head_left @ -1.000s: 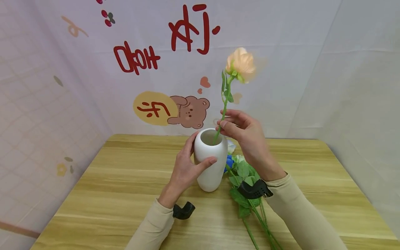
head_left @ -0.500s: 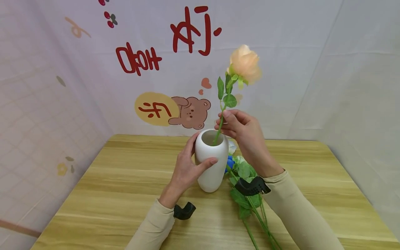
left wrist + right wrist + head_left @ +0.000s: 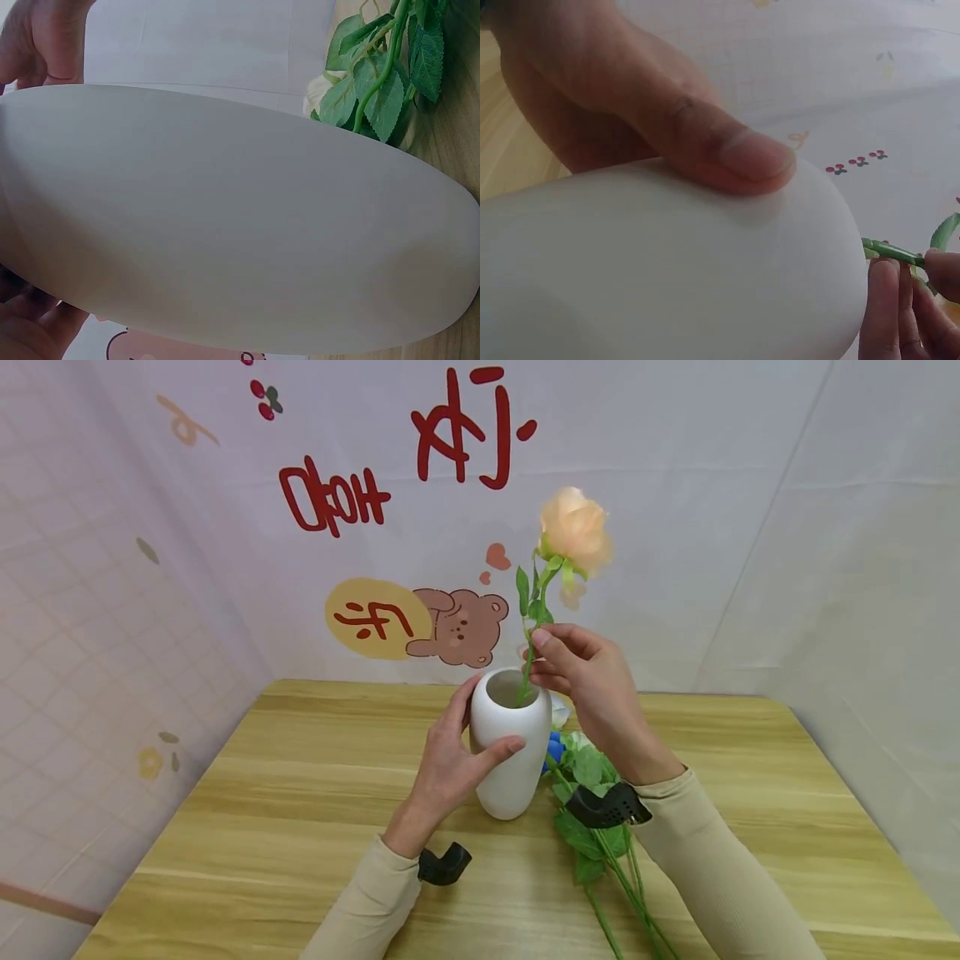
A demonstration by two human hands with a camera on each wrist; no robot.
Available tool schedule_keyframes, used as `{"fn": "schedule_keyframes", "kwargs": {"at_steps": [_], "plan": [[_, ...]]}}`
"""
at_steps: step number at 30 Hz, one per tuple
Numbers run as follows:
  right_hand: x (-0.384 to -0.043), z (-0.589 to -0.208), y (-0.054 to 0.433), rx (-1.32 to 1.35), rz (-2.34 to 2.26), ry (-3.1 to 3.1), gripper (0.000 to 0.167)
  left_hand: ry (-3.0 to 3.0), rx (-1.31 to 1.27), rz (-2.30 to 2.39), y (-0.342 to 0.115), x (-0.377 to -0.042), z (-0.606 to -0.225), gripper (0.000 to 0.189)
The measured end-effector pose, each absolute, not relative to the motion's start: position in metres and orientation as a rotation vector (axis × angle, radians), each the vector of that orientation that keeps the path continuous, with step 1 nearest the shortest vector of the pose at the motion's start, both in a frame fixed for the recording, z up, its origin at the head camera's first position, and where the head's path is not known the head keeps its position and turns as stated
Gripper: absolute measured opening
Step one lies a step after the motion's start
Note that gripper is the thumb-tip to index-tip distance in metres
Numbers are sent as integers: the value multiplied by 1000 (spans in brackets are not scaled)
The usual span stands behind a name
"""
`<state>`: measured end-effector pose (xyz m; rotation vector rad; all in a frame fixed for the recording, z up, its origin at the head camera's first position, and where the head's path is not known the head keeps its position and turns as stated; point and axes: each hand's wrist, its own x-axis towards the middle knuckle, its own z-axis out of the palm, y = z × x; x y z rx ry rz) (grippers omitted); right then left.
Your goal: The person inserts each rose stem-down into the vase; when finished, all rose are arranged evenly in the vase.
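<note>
A white vase (image 3: 510, 768) stands upright on the wooden table, its round mouth facing up. My left hand (image 3: 453, 756) grips its upper left side, thumb across the front and fingers behind. In my right hand (image 3: 596, 685), thumb and fingers pinch the green stem of a peach rose (image 3: 576, 531). The stem's lower end is inside the vase mouth, and the bloom leans right well above it. In the right wrist view, the stem (image 3: 892, 252) shows between the right fingertips, just beyond the rim; the left thumb (image 3: 757, 161) presses on the vase.
Several flowers lie on the table (image 3: 300, 810) right of the vase, among them a blue bloom (image 3: 555, 752) and green leaves (image 3: 588, 768), partly behind the right wrist. A white cloth wall with a printed bear (image 3: 465, 627) rises behind the table.
Over the last half second the rose has lowered slightly and shifted a little left. Earlier, the right fingers moved higher along the stem. The left hand keeps its hold on the vase.
</note>
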<state>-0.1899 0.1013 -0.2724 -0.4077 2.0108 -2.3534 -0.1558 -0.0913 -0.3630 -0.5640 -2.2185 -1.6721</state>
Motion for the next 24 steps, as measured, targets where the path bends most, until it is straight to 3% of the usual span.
{"fn": "schedule_keyframes", "kwargs": {"at_steps": [24], "plan": [[-187,-272,100,-461,-2236,2220,34,-2212,-578,-1687,-93,-153,-363,103]]}}
